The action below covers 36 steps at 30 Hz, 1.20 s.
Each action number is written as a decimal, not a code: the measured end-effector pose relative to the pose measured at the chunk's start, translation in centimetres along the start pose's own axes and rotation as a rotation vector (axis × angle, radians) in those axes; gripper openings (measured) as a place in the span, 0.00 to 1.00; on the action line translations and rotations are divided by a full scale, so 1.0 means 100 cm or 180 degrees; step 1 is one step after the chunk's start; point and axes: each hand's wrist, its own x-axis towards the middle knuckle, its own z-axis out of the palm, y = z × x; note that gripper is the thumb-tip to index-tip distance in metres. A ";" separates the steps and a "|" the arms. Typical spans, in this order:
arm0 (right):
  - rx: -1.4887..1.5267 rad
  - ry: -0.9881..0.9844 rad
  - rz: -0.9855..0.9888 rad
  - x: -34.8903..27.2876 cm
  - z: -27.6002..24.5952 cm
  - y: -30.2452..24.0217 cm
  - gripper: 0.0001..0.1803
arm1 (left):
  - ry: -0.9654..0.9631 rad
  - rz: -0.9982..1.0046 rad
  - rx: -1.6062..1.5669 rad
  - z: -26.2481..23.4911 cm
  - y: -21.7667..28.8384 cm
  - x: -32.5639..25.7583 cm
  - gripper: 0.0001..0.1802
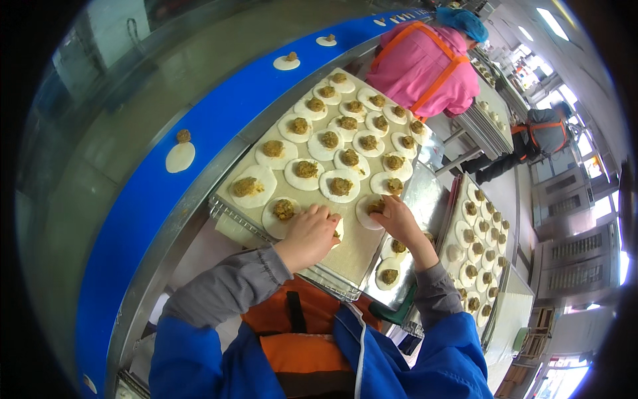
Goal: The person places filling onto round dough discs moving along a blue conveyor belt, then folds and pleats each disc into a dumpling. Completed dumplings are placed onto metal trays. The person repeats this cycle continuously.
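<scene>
Rows of flat white dough rounds with brown filling lie on a paper-lined tray in front of me. Near its front edge, my left hand curls its fingers around a dough round that is mostly hidden. One dough round with filling lies just left of that hand. My right hand has thumb and fingers closed around the filling of another dough round, which rests on the tray.
A blue conveyor belt curves along the left, carrying spaced dough rounds. Beside the tray on the right is a shiny metal surface with more filled rounds. Another full tray stands farther right. A person in pink works ahead; another person is beyond.
</scene>
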 end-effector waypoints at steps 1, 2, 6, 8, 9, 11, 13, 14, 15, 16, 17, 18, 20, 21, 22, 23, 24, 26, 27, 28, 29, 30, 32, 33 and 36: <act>0.0040 0.0004 0.0123 0.000 -0.002 -0.002 0.33 | 0.0210 0.0025 0.0036 0.003 -0.001 0.000 0.31; 0.0104 0.0137 0.0083 -0.001 -0.002 -0.004 0.34 | 0.0378 -0.0001 0.0125 0.006 -0.003 0.002 0.31; -0.0110 0.0179 -0.0095 0.000 -0.006 -0.005 0.34 | 0.0319 0.0007 0.0319 0.009 -0.013 0.000 0.23; -0.0304 0.0016 -0.0162 0.002 -0.011 -0.009 0.33 | 0.0374 -0.0007 0.0490 0.008 -0.016 -0.003 0.16; -0.0464 -0.0037 -0.0189 0.003 -0.017 -0.013 0.33 | 0.0311 0.0072 0.0632 0.006 -0.016 -0.006 0.15; -0.1103 -0.0159 -0.0279 0.007 -0.028 -0.030 0.31 | -0.0016 0.0153 0.0986 0.000 -0.014 -0.011 0.13; -0.1523 0.0078 -0.0328 0.020 -0.043 -0.053 0.30 | 0.0498 0.0274 0.0884 -0.012 -0.012 -0.021 0.21; -0.1419 0.0248 -0.0348 0.035 -0.048 -0.066 0.28 | 0.0804 0.0393 0.0693 -0.021 -0.014 -0.026 0.22; -0.0938 0.0243 -0.0578 0.053 -0.054 -0.078 0.25 | 0.0934 0.0507 0.0403 -0.032 -0.018 -0.029 0.23; -0.0726 0.0025 -0.0610 0.077 -0.058 -0.090 0.25 | 0.1173 0.0572 0.0059 -0.045 -0.027 -0.031 0.23; -0.0294 -0.0165 -0.0910 0.102 -0.062 -0.098 0.24 | 0.1132 0.0324 -0.0036 -0.060 -0.042 -0.030 0.23; -0.0469 -0.0281 -0.0837 0.136 -0.061 -0.106 0.24 | 0.1059 0.0067 -0.0271 -0.076 -0.063 -0.027 0.23; -0.0237 -0.0319 -0.1109 0.207 -0.048 -0.120 0.24 | 0.1120 -0.0508 -0.0516 -0.110 -0.116 -0.017 0.22; 0.0085 -0.0297 -0.1200 0.242 -0.040 -0.125 0.24 | 0.1249 -0.0833 -0.0536 -0.125 -0.145 -0.013 0.22; -0.0021 -0.0171 -0.1350 0.275 -0.031 -0.130 0.25 | 0.1486 -0.1065 -0.0609 -0.137 -0.174 -0.008 0.22; -0.0062 -0.0063 -0.1386 0.307 -0.022 -0.136 0.25 | 0.1718 -0.1301 -0.0688 -0.147 -0.201 -0.004 0.22; -0.0135 0.0035 -0.1528 0.339 -0.010 -0.145 0.25 | 0.1953 -0.1401 -0.0480 -0.151 -0.224 -0.001 0.23; -0.0440 0.0272 -0.1788 0.394 0.009 -0.162 0.24 | 0.2126 -0.1733 -0.0285 -0.153 -0.263 0.009 0.24; -0.0698 0.0425 -0.1992 0.418 0.019 -0.172 0.23 | 0.2182 -0.1751 -0.0168 -0.151 -0.277 0.014 0.25; -0.0953 0.0572 -0.2197 0.439 0.028 -0.179 0.23 | 0.2198 -0.1796 -0.0062 -0.147 -0.289 0.019 0.25; -0.1264 0.0621 -0.2103 0.456 0.034 -0.185 0.22 | 0.2143 -0.1877 0.0032 -0.143 -0.298 0.022 0.26; -0.1578 0.0671 -0.2007 0.471 0.040 -0.190 0.22 | 0.2153 -0.1827 0.0108 -0.138 -0.305 0.025 0.27; -0.2025 0.0897 -0.2026 0.487 0.056 -0.194 0.24 | 0.2098 -0.1560 0.0325 -0.126 -0.314 0.025 0.26; -0.1997 0.0742 -0.1956 0.490 0.063 -0.195 0.23 | 0.2039 -0.1445 0.0424 -0.120 -0.318 0.023 0.26; -0.1662 0.0394 -0.1932 0.492 0.078 -0.197 0.22 | 0.1891 -0.1499 0.0518 -0.111 -0.328 0.006 0.18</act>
